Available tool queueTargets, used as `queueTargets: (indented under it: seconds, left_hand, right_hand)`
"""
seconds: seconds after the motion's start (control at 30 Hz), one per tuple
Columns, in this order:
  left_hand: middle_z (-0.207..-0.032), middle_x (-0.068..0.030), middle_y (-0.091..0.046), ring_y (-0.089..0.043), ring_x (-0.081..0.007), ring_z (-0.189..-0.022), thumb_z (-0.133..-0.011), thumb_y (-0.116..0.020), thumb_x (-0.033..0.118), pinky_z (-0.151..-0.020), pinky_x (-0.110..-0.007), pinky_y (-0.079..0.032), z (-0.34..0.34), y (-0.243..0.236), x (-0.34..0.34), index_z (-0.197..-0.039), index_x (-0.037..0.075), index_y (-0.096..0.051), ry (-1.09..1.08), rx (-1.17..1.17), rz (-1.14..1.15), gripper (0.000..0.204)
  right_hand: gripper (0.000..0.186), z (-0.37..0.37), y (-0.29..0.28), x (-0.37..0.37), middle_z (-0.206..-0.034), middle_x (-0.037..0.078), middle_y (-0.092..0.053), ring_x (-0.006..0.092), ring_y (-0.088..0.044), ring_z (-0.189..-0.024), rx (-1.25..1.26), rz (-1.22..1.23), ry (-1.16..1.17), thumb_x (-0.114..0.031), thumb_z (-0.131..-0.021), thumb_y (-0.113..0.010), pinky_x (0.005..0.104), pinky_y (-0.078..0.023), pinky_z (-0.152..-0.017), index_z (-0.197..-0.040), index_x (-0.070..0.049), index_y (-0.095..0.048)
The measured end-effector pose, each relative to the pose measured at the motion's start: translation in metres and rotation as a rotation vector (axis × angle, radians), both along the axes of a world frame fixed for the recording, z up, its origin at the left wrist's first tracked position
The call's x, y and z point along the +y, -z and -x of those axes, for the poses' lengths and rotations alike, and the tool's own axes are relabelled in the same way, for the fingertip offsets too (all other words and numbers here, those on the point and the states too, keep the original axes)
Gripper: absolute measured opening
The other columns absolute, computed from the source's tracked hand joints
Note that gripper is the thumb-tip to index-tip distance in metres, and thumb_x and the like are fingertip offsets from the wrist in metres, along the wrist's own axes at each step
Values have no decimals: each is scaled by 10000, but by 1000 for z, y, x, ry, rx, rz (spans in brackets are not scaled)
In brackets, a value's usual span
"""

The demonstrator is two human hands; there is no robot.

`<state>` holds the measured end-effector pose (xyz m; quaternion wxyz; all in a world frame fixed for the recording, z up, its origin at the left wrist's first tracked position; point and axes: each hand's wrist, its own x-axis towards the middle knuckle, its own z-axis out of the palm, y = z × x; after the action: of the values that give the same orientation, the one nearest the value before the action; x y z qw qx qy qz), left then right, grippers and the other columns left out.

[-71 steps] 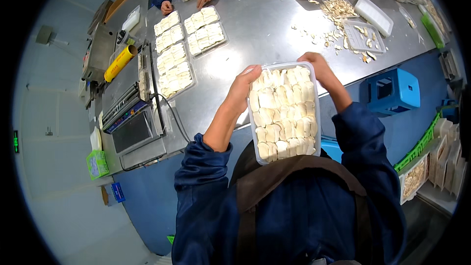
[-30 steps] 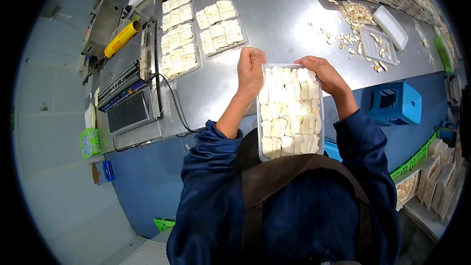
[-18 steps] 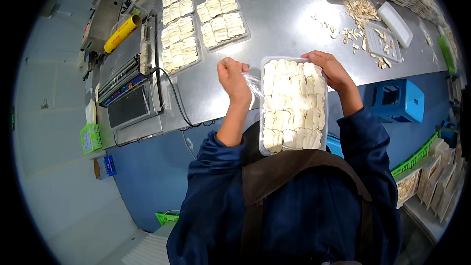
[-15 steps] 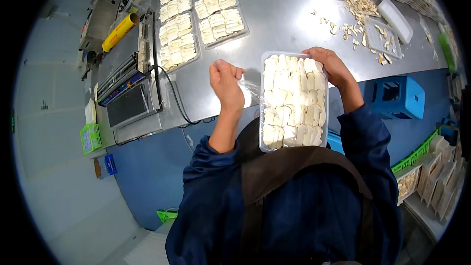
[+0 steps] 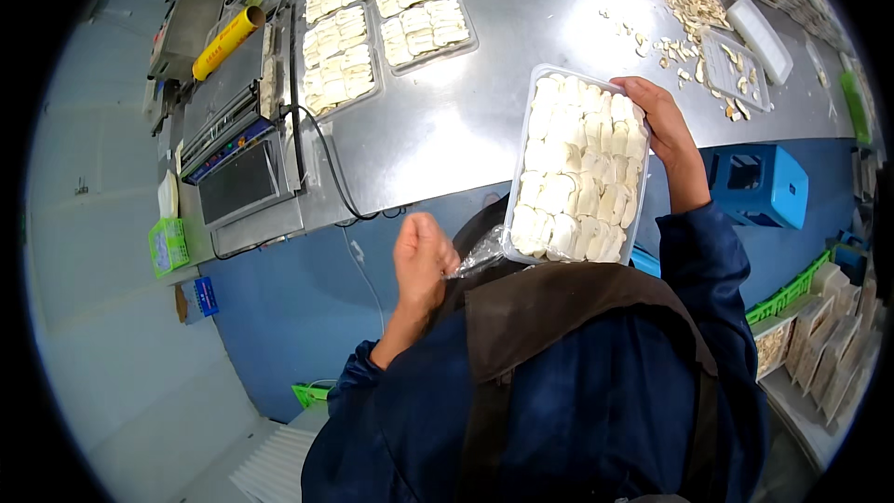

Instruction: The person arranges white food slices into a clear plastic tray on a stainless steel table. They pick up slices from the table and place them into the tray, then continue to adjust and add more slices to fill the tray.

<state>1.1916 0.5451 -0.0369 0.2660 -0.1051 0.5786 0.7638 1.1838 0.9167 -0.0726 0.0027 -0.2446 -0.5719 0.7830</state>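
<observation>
The right hand [image 5: 659, 126] grasps a tray [image 5: 522, 151] of mushroom slices [image 5: 579, 168] at the near edge of the desk [image 5: 521, 33]; the left hand [image 5: 425, 256], short of that edge, is clenched on film [image 5: 481, 254].

Right of centre: tray [image 5: 518, 168], right hand [image 5: 656, 112] at its upper-right corner. Upper left, on table [image 5: 549, 19]: roll [image 5: 228, 44], machine [image 5: 237, 177]; filled containers [image 5: 473, 40] right of both. Right edge: stool [image 5: 778, 188].
</observation>
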Motion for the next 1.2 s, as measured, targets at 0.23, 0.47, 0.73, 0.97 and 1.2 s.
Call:
queueTargets:
  seconds: [0.23,0.47,0.73,0.97,1.2]
  left_hand:
    - [-651,52,-425,-378,-30,-611,-906,-580,78,-544,-197,-341,-22,14,-10,-1002,4,-614,625,193,268,126]
    - [-637,5,-452,-483,-62,-698,-822,-623,-7,-622,-221,-389,-10,14,-27,-626,37,-487,221,179,184,242]
    - [-928,-90,-547,-571,-190,-920,-837,-593,26,-860,-336,-445,-45,34,-15,-753,56,-474,445,445,195,149]
    - [-828,-17,-535,-511,-105,-690,-867,-605,65,-685,-259,-451,-53,35,-24,-797,72,-477,201,176,595,146]
    - [-945,-88,-546,-582,-169,-834,-777,-594,-101,-671,-285,-518,-24,51,-4,-945,61,-498,-146,-262,-63,252]
  right_hand:
    - [316,-7,39,24,-1065,128,-636,174,-619,-930,86,72,216,-174,-947,-525,282,-510,-807,-1145,65,-588]
    - [277,-16,86,74,-1030,89,-637,154,-589,-927,150,-42,583,-161,-932,-543,266,-474,-810,-1101,42,-626]
    - [302,-9,166,65,-1054,96,-641,158,-580,-960,214,-90,679,-186,-940,-537,271,-445,-862,-1108,49,-626]
    - [302,1,169,57,-1022,104,-652,172,-590,-939,103,-206,725,-189,-929,-534,283,-454,-843,-1084,51,-633]
    - [352,1,165,69,-949,160,-690,269,-639,-885,-187,-716,618,-299,-889,-536,336,-463,-841,-1001,0,-683]
